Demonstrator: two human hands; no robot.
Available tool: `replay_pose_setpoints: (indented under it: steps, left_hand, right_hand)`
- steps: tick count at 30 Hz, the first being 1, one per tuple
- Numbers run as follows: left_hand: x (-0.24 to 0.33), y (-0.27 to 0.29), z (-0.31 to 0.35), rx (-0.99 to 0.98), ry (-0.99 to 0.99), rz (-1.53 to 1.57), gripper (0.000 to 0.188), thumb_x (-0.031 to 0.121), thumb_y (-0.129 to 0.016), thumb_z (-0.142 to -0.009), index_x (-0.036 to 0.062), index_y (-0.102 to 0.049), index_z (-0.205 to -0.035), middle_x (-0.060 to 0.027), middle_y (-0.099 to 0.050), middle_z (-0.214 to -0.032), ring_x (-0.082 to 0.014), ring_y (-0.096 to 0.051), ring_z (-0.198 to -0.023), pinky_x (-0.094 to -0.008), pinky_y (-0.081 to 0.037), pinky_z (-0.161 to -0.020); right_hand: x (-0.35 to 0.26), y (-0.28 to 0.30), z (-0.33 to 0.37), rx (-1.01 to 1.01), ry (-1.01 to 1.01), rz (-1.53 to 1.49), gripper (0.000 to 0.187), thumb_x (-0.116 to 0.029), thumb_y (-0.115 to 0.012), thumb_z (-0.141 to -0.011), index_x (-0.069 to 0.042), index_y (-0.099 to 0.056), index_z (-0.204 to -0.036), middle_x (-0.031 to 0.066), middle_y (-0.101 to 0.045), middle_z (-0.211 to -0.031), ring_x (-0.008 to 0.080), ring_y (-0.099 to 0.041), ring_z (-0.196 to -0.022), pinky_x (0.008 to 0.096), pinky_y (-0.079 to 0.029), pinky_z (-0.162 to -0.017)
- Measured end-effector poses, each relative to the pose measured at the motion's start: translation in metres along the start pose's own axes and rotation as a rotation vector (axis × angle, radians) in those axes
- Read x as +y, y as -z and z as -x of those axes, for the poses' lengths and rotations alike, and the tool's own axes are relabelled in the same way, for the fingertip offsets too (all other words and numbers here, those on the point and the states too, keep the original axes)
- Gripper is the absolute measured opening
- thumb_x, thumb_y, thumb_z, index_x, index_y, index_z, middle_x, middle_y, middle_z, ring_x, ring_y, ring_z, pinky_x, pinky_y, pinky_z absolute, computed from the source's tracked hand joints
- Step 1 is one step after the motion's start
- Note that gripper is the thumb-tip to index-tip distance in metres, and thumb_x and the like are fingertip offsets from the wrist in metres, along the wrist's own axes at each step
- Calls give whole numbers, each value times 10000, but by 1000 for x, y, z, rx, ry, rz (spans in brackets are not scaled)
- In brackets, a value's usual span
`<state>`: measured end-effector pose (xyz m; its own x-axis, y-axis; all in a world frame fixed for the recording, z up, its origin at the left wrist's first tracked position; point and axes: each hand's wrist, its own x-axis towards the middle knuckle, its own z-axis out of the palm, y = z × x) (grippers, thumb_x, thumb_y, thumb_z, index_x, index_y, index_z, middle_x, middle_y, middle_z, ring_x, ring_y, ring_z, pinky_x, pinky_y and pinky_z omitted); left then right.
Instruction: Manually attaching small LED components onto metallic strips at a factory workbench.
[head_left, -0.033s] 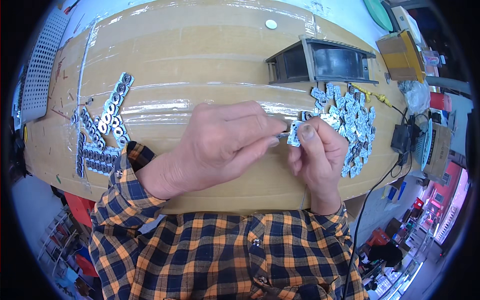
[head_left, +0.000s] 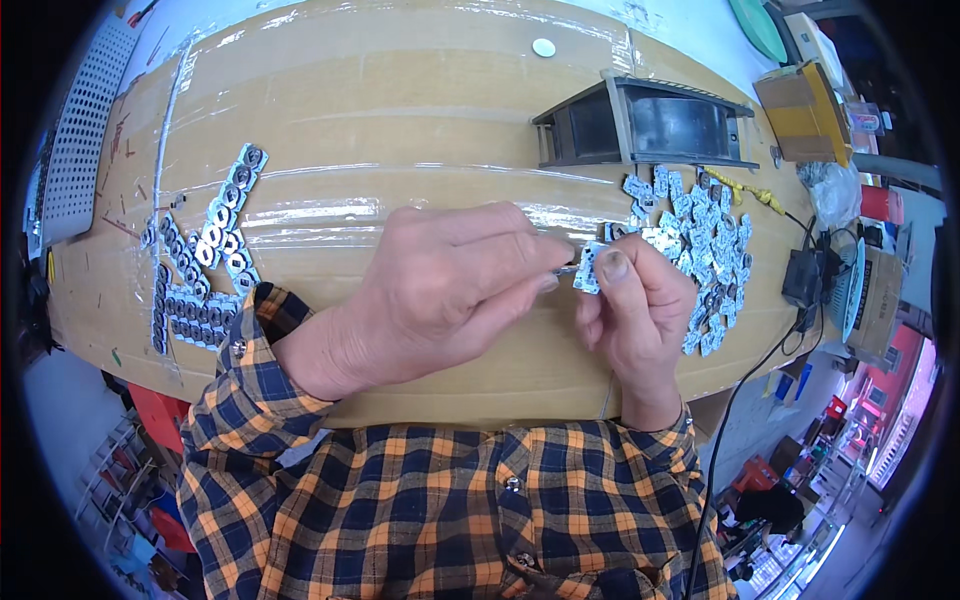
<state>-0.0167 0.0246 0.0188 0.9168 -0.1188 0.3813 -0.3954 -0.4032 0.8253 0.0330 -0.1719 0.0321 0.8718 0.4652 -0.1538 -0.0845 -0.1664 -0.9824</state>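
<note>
Over the middle of the table, my right hand (head_left: pixel 640 310) pinches a small white circuit board (head_left: pixel 588 268) between thumb and fingers, holding it tilted up. My left hand (head_left: pixel 455 290) reaches across from the left, its thumb and index finger closed together beside the board's left edge. A thin sliver shows at those fingertips, too small to name. Behind and right of my right hand spreads a loose pile of similar small boards (head_left: pixel 712 255). At the left, joined strips of boards with round dark parts (head_left: pixel 205 310) lie in rows, some slanting away.
A black fan-like frame (head_left: pixel 670 120) stands behind the pile. A white disc (head_left: pixel 543 47) lies near the far edge. A perforated tray (head_left: pixel 85 120) stands far left. At the right are a yellow cord (head_left: pixel 745 188), a black adapter (head_left: pixel 803 275) with cable, and a cardboard box (head_left: pixel 800 112).
</note>
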Motion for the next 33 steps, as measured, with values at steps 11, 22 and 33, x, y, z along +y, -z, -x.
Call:
replay_pose_setpoints:
  steps: [11,22,33]
  left_hand:
    - [-2,-12,2,156,-54,-91,279,-87,-687,-700,-5,-690,-967,-113,-665,-805,-216,-637,-622,-294,-470,-509]
    - [-2,-10,0,152,-93,-77,243,-78,-682,-721,-11,-678,-955,-115,-650,-773,-205,-627,-614,-287,-463,-510]
    - [-5,-1,-2,45,178,180,181,-41,-617,-826,-8,-665,-998,-77,-639,-826,-115,-579,-668,-226,-425,-572]
  right_hand:
    - [2,1,-4,-25,39,62,305,-215,-532,-998,-24,-591,-767,-9,-533,-554,15,-402,-416,173,-295,-392]
    - [1,-4,-2,21,-4,30,310,-210,-541,-996,-27,-586,-750,-9,-518,-544,19,-401,-408,176,-292,-386]
    - [9,7,-10,-89,496,578,66,-22,-605,-887,32,-626,-855,91,-568,-660,192,-530,-514,299,-398,-476]
